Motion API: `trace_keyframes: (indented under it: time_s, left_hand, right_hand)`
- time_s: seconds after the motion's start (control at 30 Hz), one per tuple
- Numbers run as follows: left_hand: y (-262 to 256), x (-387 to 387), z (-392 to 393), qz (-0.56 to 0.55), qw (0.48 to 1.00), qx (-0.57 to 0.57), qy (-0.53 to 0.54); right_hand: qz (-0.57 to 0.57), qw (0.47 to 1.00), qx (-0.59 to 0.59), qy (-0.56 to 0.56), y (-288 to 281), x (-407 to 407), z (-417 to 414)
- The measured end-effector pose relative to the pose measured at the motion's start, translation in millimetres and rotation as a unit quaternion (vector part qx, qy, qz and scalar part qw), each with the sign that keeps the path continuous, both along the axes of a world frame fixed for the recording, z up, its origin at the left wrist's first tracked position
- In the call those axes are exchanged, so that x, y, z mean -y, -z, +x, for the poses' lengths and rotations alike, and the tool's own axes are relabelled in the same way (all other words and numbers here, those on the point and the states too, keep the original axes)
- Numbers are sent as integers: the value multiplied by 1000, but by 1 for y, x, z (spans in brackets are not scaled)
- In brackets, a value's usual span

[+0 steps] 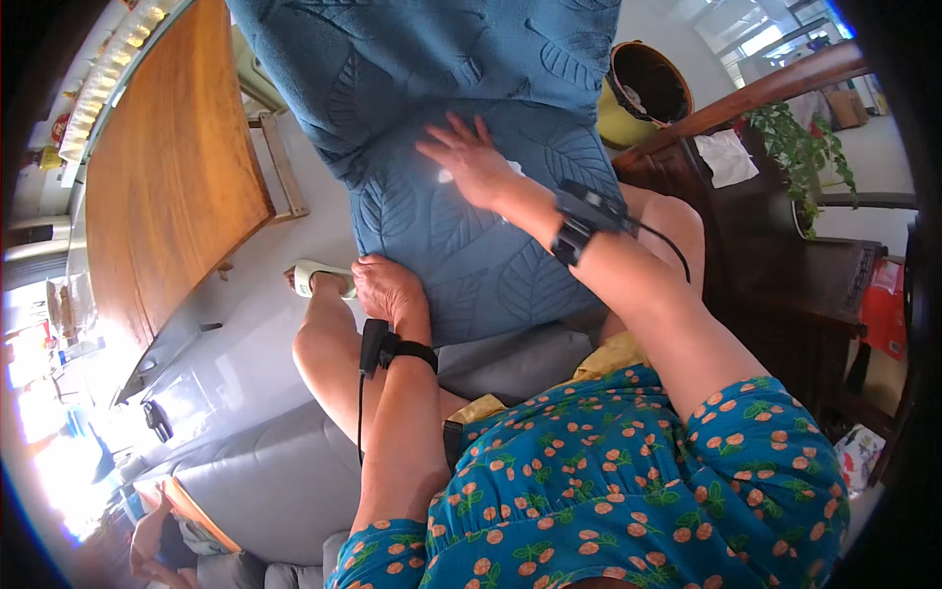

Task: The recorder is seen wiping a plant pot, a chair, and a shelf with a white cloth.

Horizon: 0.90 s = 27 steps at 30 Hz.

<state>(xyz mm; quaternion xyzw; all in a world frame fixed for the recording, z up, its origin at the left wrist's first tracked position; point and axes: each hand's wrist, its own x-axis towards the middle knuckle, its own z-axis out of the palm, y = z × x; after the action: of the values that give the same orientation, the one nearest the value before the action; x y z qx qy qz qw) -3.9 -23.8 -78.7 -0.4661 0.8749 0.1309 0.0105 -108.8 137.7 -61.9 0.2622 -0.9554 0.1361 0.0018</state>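
A blue quilted cloth cover [486,287] with an embossed leaf pattern stretches out in front of me between my legs. Its far part rises in a fold. My left hand [386,286] pinches the cover's left edge near my knee. Over the middle of the cloth is my right hand [471,163], blurred, palm down with its fingers spread. Some white material [515,168] peeks out beside and below that hand; most of it is hidden, and whether it is loose or part of the cloth cannot be told. Both wrists wear black strapped devices with cables.
A wooden table [173,177] stands at left. I sit on a grey sofa [272,471]; another person's arm [149,541] shows at lower left. A lined bin [647,92] stands beyond the cover at right, near dark wooden furniture [773,272], a white tissue [726,157] and a trailing plant [798,154].
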Motion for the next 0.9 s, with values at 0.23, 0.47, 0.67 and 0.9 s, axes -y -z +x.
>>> trace_keyframes:
  time_s: [0.23,0.47,0.67,0.9]
  left_hand:
    - [8,0,2,-57,997,-54,22]
    - [11,0,3,-73,996,-45,39]
    - [14,1,1,-51,997,-45,23]
    - [19,5,2,-27,998,-50,27]
  right_hand:
    - [-2,1000,-25,6,-8,8,-18]
    - [7,1000,-21,11,-16,-30,70]
    - [0,973,-81,216,-4,-116,44]
    - [-68,982,-45,172,-9,-146,70]
